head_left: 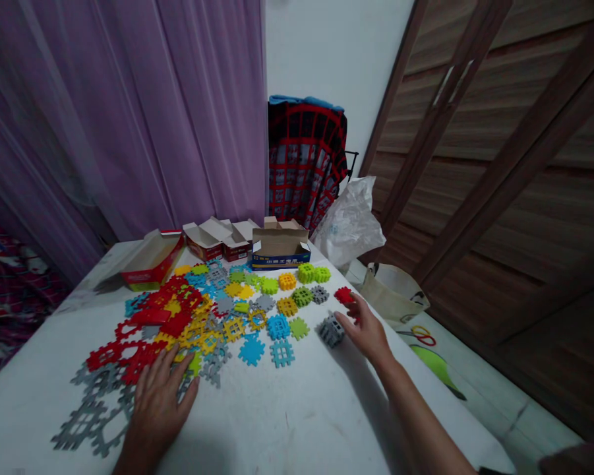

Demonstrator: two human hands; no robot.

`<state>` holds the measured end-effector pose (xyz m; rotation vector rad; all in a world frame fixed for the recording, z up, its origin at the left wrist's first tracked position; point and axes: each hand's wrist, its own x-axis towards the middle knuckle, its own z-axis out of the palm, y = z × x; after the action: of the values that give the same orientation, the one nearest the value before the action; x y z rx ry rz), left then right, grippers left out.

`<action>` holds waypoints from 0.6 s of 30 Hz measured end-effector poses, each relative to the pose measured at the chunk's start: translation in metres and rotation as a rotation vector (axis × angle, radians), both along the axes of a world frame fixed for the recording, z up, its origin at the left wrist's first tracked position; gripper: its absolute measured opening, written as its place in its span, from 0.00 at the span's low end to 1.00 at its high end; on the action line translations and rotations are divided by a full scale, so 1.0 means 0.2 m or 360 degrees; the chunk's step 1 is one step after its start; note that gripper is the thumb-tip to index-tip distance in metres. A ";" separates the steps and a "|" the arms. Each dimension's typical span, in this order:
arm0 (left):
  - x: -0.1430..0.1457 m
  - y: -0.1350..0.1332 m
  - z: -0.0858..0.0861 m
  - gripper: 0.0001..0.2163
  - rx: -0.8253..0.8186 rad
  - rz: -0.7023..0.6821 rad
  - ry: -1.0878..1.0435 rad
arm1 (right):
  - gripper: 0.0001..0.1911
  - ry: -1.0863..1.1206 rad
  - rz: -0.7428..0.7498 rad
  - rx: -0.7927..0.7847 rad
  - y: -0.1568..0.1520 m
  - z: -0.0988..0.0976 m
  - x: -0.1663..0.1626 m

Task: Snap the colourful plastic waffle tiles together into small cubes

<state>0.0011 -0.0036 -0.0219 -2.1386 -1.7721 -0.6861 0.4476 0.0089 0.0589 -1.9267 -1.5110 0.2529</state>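
The white table [287, 422] carries a wide spread of coloured lattice tiles [212, 316]. The left hand [158, 402] lies palm down at the spread's 7 o'clock edge. Its fingers are splayed flat over grey tiles [84, 422] and red tiles [138, 359], and it grips nothing. The right hand [368, 333], its forearm stretched in from 5 o'clock, is loosely open and holds nothing. Its thumb tip appears to touch a small grey tile cube [330, 330] at its 9 o'clock. A single red piece [343, 295] sits just beside the fingertips at 11 o'clock.
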 end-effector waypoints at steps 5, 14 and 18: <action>0.00 0.00 0.01 0.21 0.0005 0.0006 0.0031 | 0.47 -0.0013 -0.0142 0.0052 -0.18 -0.25 -0.11; -0.05 0.02 -0.02 0.20 -0.0007 -0.0023 0.0033 | 0.44 -0.0415 -0.0295 -0.0081 -0.17 -0.23 -0.21; -0.05 0.02 -0.02 0.20 -0.0030 -0.0021 0.0040 | 0.43 -0.0446 -0.0320 -0.0105 -0.16 -0.23 -0.21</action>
<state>-0.0084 0.0011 -0.0265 -2.1634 -1.7602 -0.6448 0.4062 -0.0233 0.0121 -2.2219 -1.4813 -0.0599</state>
